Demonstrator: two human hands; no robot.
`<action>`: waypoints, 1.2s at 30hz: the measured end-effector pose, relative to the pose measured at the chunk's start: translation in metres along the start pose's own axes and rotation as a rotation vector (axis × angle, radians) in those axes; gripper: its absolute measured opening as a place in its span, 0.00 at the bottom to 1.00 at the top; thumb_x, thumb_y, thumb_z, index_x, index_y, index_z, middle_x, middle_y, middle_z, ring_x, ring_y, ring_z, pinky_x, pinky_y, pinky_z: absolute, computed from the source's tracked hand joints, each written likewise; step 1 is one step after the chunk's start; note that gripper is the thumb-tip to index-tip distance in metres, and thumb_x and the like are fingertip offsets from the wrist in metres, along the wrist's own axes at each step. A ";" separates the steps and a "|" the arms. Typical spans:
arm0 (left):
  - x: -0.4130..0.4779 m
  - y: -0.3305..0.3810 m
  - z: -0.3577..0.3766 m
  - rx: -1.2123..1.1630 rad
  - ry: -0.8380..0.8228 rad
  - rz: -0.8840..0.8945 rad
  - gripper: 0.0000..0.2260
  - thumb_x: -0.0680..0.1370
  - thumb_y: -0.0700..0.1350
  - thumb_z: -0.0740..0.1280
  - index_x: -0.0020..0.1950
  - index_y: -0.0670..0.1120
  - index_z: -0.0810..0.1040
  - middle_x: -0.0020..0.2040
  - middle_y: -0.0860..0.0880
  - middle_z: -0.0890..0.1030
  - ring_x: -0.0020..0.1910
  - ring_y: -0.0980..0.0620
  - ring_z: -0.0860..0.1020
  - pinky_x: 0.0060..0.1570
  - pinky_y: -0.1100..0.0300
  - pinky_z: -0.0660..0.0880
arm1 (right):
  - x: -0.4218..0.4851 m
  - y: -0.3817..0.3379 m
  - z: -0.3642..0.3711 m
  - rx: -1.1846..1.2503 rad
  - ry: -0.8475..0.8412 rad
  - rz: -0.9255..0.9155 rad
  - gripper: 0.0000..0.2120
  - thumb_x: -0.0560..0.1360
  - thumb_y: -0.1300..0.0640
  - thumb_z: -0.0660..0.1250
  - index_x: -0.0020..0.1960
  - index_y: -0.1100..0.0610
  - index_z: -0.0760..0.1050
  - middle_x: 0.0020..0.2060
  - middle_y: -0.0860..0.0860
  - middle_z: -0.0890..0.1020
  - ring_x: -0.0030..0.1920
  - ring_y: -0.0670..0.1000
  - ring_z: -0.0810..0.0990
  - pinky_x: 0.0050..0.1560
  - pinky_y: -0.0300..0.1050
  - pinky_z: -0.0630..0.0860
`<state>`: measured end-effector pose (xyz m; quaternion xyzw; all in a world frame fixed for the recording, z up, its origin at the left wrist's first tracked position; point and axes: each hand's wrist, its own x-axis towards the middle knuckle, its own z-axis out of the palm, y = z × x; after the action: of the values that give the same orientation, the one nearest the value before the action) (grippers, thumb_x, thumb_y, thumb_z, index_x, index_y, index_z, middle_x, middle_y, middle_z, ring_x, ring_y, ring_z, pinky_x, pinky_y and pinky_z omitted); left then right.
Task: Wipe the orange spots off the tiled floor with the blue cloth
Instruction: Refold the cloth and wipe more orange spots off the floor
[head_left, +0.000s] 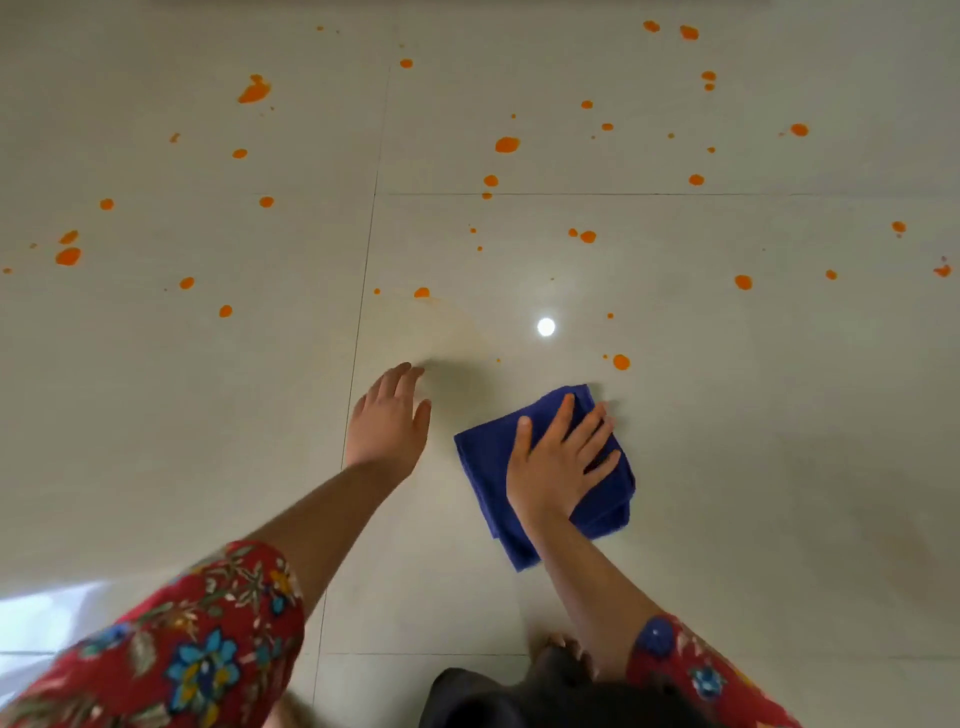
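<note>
A folded blue cloth (485, 470) lies flat on the glossy cream tiled floor (753, 467). My right hand (558, 460) presses down on the cloth with fingers spread. My left hand (389, 418) rests flat on the bare tile to the left of the cloth, holding nothing. Several orange spots dot the floor beyond the hands; the nearest orange spot (621, 361) sits just past the cloth's far corner, another orange spot (422, 292) lies beyond my left hand. A faint orange smear arcs across the tile (457, 322) ahead of my left hand.
Dark grout lines (363, 270) split the floor into large tiles. A bright lamp reflection (546, 327) shines between the hands and the spots. Larger orange blotches (254, 91) lie far left. My dark-clad knee (519, 696) and toes are at the bottom edge.
</note>
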<state>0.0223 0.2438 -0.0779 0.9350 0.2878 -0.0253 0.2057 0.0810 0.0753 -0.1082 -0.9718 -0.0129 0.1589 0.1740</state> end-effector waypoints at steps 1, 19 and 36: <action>-0.005 -0.004 0.007 0.018 -0.003 0.013 0.21 0.82 0.49 0.57 0.76 0.49 0.62 0.76 0.49 0.64 0.75 0.48 0.62 0.73 0.51 0.60 | 0.001 0.004 0.004 -0.113 0.010 -0.097 0.34 0.80 0.37 0.47 0.79 0.55 0.51 0.78 0.60 0.49 0.78 0.60 0.45 0.74 0.64 0.41; -0.027 -0.028 0.052 0.104 0.007 -0.011 0.25 0.82 0.54 0.44 0.79 0.51 0.47 0.80 0.54 0.47 0.78 0.54 0.44 0.76 0.49 0.47 | 0.005 0.049 0.001 -0.486 0.044 -0.877 0.25 0.80 0.41 0.51 0.76 0.40 0.58 0.77 0.42 0.58 0.76 0.64 0.55 0.67 0.78 0.49; -0.025 -0.020 0.046 0.105 0.045 -0.025 0.25 0.82 0.54 0.41 0.78 0.49 0.57 0.79 0.53 0.54 0.78 0.54 0.49 0.76 0.52 0.43 | 0.074 0.027 -0.004 -0.289 0.068 -0.716 0.25 0.81 0.47 0.50 0.76 0.49 0.62 0.75 0.46 0.64 0.76 0.53 0.60 0.71 0.55 0.61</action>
<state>-0.0058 0.2275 -0.1233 0.9411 0.3024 -0.0219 0.1495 0.1522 0.0544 -0.1362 -0.9250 -0.3678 0.0524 0.0799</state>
